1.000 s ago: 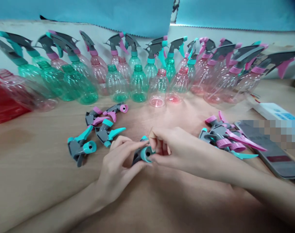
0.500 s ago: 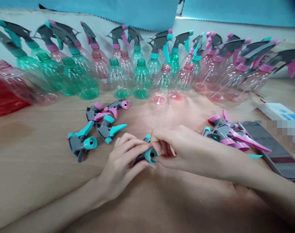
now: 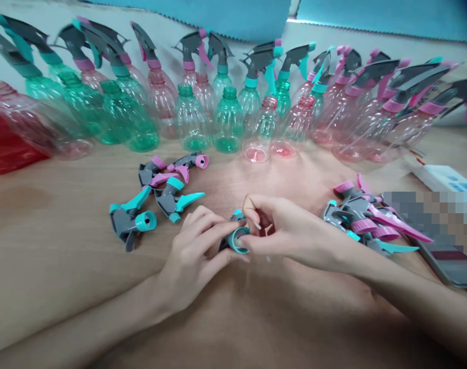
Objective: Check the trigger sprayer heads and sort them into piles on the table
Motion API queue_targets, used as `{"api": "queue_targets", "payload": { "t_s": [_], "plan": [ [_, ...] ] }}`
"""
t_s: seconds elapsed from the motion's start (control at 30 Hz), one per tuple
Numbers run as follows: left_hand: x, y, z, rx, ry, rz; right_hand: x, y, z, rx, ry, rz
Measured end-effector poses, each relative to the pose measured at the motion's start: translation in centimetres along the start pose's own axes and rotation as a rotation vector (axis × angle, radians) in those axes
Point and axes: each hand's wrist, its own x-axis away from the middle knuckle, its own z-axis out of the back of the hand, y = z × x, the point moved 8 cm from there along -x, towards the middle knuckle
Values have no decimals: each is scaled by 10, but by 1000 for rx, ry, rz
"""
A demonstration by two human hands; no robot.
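Note:
A grey spray trigger head (image 3: pixel 233 242) with a teal collar is held low over the table, its round open end facing me. My left hand (image 3: pixel 197 253) is closed around its body, thumb below and fingers above. On the other side, my right hand (image 3: pixel 295 233) has its fingers curled and its thumb tip pressed into the collar's opening. Whether something small sits under that thumb is hidden. Left of my hands lie loose spray heads, one with a teal collar (image 3: pixel 145 221) and another pink-collared (image 3: pixel 201 161). A pile of pink and teal spray heads (image 3: pixel 364 225) lies to the right.
Behind stand several open bottles, green (image 3: pixel 228 123) and pink (image 3: pixel 261 130), before a row of bottles with spray heads fitted (image 3: pixel 250 97). A red bag (image 3: pixel 10 141) is at the left. A phone (image 3: pixel 454 266) and a white box (image 3: pixel 444 177) lie at the right.
My right thumb has moved left into the teal collar, covering the dark hole seen inside it before. The left hand keeps its hold. The whole view has shifted slightly.

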Motion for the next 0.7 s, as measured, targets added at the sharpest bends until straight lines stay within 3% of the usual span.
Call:
{"api": "queue_targets", "payload": {
  "t_s": [0.17,0.37,0.53,0.7],
  "plan": [
    [-1,6,2,-58,33,-56,0,4,-4,-67,42,-54],
    [0,4,0,-92,21,-49,1,0,-3,65,126,28],
    [-3,0,1,-23,7,13,7,-18,6,408,46,68],
    [-3,-2,6,35,80,38,20,-33,13,740,86,130]
  ]
}}
